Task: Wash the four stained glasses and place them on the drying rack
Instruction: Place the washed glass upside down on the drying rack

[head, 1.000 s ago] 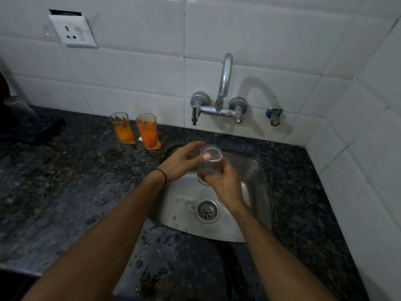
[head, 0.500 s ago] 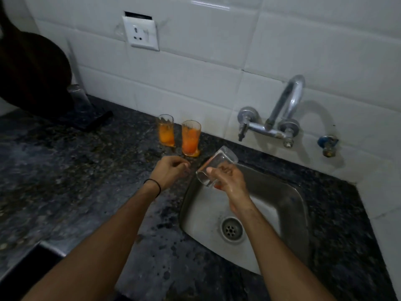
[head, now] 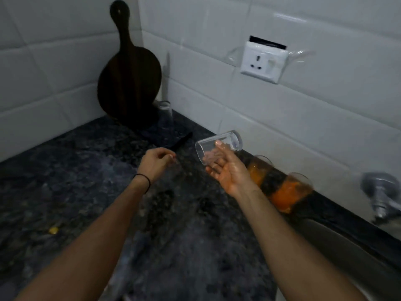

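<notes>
My right hand [head: 227, 170] holds a clear, rinsed glass [head: 219, 146] tipped on its side above the dark counter, its mouth pointing left. My left hand [head: 157, 161] hovers just left of it, fingers curled, holding nothing. Two glasses stained with orange liquid [head: 259, 170] [head: 290, 192] stand by the wall behind my right forearm. Another clear glass [head: 166, 112] stands upside down on a dark drying mat [head: 165, 135] in the far corner.
A dark round wooden board [head: 128, 81] leans in the tiled corner behind the mat. A white wall socket [head: 263, 61] is above the counter. The tap [head: 382, 192] and sink edge [head: 338, 237] are at the right. Speckled granite counter [head: 76, 192] spreads to the left.
My view has swung left, away from the sink. My right hand has carried the glass from under the tap out over the counter toward the corner mat; my left hand let go of it.
</notes>
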